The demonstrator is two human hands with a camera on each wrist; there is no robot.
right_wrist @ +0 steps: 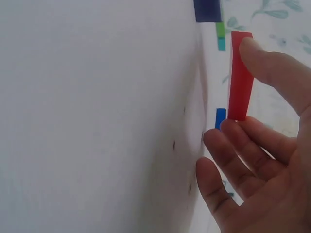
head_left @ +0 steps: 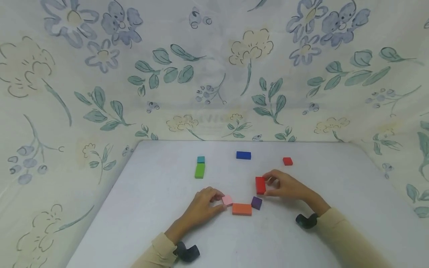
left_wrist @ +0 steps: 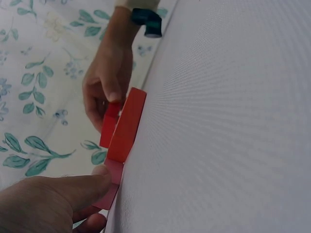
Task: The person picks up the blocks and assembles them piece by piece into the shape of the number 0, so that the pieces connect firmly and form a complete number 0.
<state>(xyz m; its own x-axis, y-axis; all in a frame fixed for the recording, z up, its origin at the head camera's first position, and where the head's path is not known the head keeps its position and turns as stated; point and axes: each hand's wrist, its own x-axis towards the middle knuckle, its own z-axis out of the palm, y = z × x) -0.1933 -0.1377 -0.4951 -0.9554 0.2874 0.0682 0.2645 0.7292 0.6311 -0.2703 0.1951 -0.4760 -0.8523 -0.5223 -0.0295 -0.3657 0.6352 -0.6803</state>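
Observation:
My right hand point(head_left: 286, 186) pinches a long red block point(head_left: 260, 185) by its two ends. In the right wrist view the thumb is at the top end of the red block point(right_wrist: 241, 77) and fingertips are at its bottom end. With thumb and fingers my left hand point(head_left: 202, 206) holds a small pink block point(head_left: 227, 200). An orange block point(head_left: 242, 209) lies just right of the pink one. Beside its right end sits a small purple block point(head_left: 256, 203), turned at an angle, close below the red block.
Farther back on the white table point(head_left: 161, 193) stand a green block point(head_left: 199, 171) with a teal block point(head_left: 200, 159) at its far end, a blue block point(head_left: 243, 155) and a small red block point(head_left: 287, 161). A flowered cloth point(head_left: 214, 74) rises behind the table.

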